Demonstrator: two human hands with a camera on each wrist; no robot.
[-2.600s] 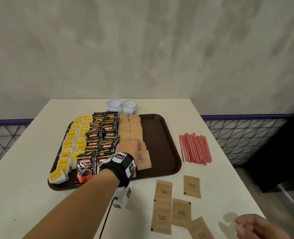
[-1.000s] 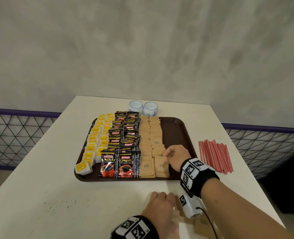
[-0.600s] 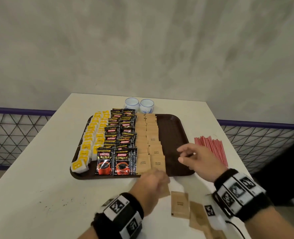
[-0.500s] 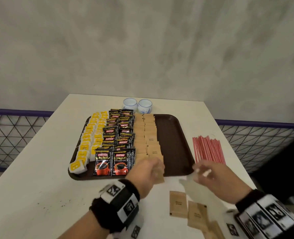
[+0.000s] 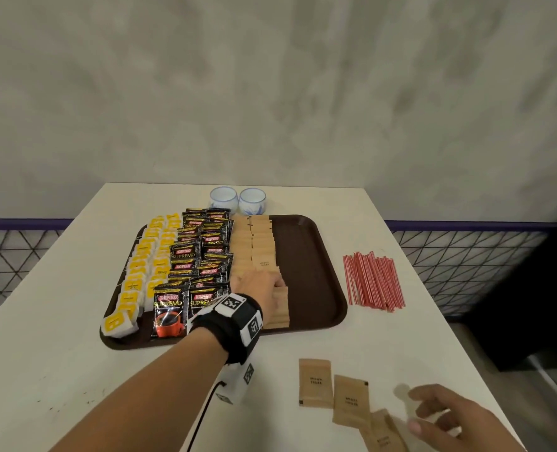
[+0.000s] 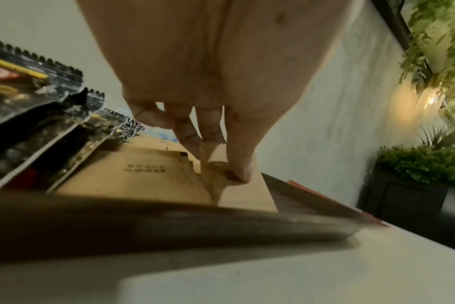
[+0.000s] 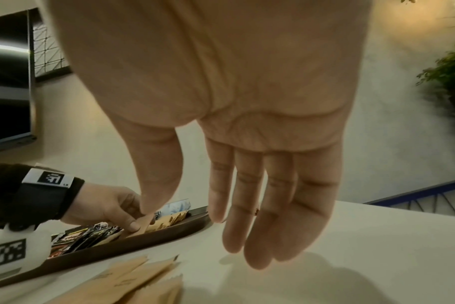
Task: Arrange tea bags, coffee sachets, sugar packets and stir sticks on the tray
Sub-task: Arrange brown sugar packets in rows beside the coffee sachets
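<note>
Pinching a flat kraft-paper sugar packet between left hand thumb and fingertips, just above the near end of the brown packet row on the dark, smooth tray. Hovering slack-fingered and empty, right hand beside three loose sugar packets.

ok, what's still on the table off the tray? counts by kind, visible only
sugar packets: 3
cups: 2
stir sticks: 1 pile, sticks too many to count
Total: 6, with the pile as one.
Not counted: the sugar packet that the left hand pinches over the tray.
</note>
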